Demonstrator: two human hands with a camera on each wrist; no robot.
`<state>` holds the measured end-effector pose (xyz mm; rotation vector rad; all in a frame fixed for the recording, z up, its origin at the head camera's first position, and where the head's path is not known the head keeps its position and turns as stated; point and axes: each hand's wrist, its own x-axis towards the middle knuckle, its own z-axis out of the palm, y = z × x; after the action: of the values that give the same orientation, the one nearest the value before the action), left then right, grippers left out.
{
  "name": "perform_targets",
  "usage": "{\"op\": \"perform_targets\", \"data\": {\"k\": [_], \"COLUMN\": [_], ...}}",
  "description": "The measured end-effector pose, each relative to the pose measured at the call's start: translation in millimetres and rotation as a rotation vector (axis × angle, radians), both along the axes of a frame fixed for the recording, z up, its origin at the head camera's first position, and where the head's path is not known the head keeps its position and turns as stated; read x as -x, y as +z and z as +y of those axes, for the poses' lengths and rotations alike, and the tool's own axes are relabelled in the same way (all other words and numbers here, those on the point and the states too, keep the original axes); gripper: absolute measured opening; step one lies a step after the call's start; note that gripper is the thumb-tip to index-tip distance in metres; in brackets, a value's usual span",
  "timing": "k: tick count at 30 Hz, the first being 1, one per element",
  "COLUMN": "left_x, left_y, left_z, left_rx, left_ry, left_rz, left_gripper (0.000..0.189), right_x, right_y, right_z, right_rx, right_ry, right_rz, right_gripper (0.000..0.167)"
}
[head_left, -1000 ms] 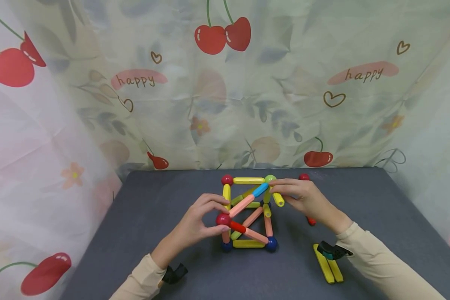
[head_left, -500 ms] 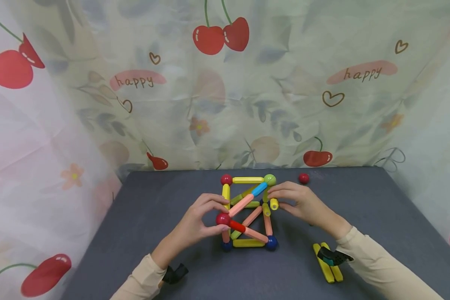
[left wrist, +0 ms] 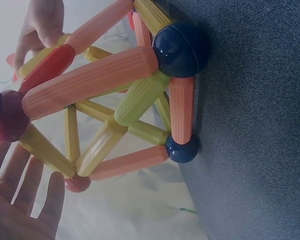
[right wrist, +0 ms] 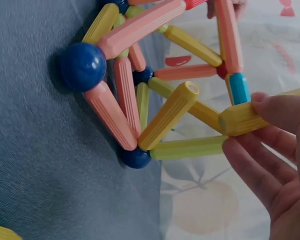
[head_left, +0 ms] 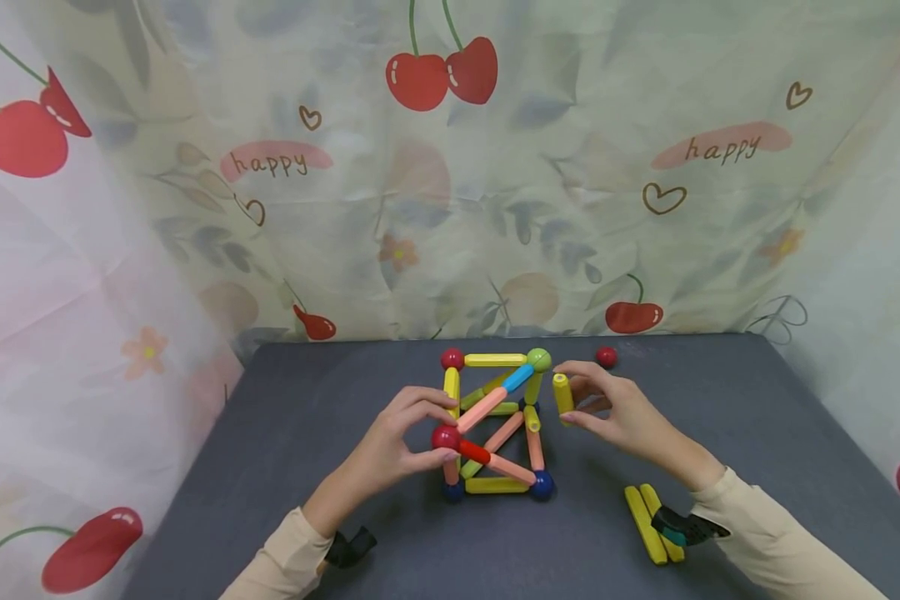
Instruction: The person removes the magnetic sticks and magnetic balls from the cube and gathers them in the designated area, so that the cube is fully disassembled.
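A cube-like frame of magnetic rods and balls stands on the table, with blue balls (head_left: 542,485) along its base. My left hand (head_left: 401,437) holds the dark red ball (head_left: 446,438) at its near upper corner between thumb and fingers. A pink and blue pair of rods (head_left: 483,410) slants from that ball to the green ball (head_left: 539,360). Right of the frame, my right hand (head_left: 618,408) pinches a yellow magnetic rod (head_left: 562,396), apart from the green ball. Another yellow rod (right wrist: 169,116) rises from a blue base ball, its upper end free in the right wrist view.
Two yellow rods (head_left: 646,525) lie side by side on the dark table (head_left: 765,467), partly under the right wrist's black strap (head_left: 688,527). A loose red ball (head_left: 606,357) lies near the back edge. A patterned cloth (head_left: 487,208) hangs behind.
My right hand has drawn away from the green ball to the right, taking the yellow rod and turning it nearly upright. My left hand stays on the red ball.
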<state>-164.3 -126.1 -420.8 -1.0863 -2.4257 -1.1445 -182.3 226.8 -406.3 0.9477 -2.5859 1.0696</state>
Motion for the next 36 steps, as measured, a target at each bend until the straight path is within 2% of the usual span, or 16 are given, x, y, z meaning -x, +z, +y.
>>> {"op": "perform_targets", "data": {"k": [10, 19, 22, 27, 36], "left_x": [-0.4, -0.5, -0.6, -0.3, 0.4], "left_y": [-0.3, -1.1, -0.8, -0.2, -0.5], "left_z": [0.6, -0.5, -0.6, -0.8, -0.5], "left_rx": [0.014, 0.021, 0.025, 0.028, 0.024], "left_ry": [0.011, 0.007, 0.008, 0.012, 0.008], "left_rz": [-0.022, -0.008, -0.009, -0.012, -0.007], "left_gripper": [0.031, 0.029, 0.030, 0.029, 0.030], "right_x": [-16.8, -32.7, -37.2, -43.0, -51.0], "right_y": [-11.5, -25.1, -32.3, -45.5, -62.2], "right_z": [34.6, 86.2, 100.6, 115.9, 125.7], "right_rx": [0.144, 0.251, 0.228, 0.159, 0.085], "right_ry": [-0.131, -0.228, -0.267, -0.269, -0.255], "right_rz": [-0.249, -0.603, -0.697, -0.820, -0.935], "right_gripper": [0.049, 0.051, 0.055, 0.062, 0.058]}}
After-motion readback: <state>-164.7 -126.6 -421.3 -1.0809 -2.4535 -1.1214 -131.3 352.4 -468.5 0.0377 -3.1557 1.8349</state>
